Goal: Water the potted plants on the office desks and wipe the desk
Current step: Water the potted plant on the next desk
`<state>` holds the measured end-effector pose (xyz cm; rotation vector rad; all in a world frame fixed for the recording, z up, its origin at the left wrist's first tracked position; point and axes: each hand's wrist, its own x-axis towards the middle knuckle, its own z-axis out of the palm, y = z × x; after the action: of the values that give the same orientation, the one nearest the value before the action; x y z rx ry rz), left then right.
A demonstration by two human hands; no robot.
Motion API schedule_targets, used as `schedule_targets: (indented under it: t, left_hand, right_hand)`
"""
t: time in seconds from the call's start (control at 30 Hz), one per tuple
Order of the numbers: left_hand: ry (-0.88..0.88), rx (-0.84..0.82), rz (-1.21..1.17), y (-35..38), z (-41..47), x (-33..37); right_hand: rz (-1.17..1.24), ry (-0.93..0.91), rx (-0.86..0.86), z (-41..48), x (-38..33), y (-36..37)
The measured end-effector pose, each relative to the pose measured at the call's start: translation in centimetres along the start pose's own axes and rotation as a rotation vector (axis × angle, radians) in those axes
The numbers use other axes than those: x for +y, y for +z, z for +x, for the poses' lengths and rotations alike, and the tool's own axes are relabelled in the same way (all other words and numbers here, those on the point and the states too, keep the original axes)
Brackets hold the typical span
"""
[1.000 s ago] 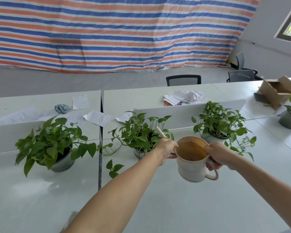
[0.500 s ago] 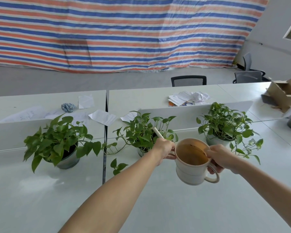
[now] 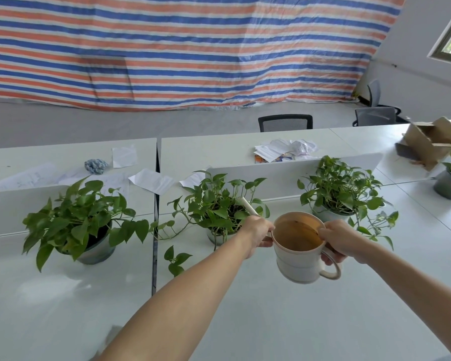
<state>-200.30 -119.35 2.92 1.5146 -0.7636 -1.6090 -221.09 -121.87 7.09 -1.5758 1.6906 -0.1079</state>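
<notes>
a cream, round-bodied watering can (image 3: pixel 297 267) hangs above the glossy white desk (image 3: pixel 271 321), just in front of the middle potted plant (image 3: pixel 219 204). its inside looks brown; how full it is i cannot tell. the left hand (image 3: pixel 257 230) curls round the base of the slim spout (image 3: pixel 248 205). the right hand (image 3: pixel 337 239) grips the rim by the loop handle (image 3: pixel 332 273). a round grey pot (image 3: pixel 97 252) at the left holds dark soil and glossy leaves.
</notes>
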Motion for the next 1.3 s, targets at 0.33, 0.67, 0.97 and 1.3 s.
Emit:
schedule_targets:
  t: [0.33, 0.67, 0.97, 1.3]
  left_hand:
    - [0.064, 0.044, -0.054, -1.2, -0.3, 1.8]
    - [0.055, 0.079, -0.062, -3.3, -1.3, 0.6]
    - [0.017, 0.042, -0.049, -2.3, -1.3, -0.9]
    - [0.001, 0.0, 0.012, -0.4, -0.1, -0.4]
  right_hand:
    - [0.055, -0.075, 0.025, 0.0, -1.7, -0.4]
    - [0.026, -0.088, -0.056, -0.2, -1.7, 0.9]
    - [-0.006, -0.039, -0.076, -0.8, -0.5, 1.0]
    - [-0.01, 0.014, -0.002, -0.3, -0.2, 0.3]
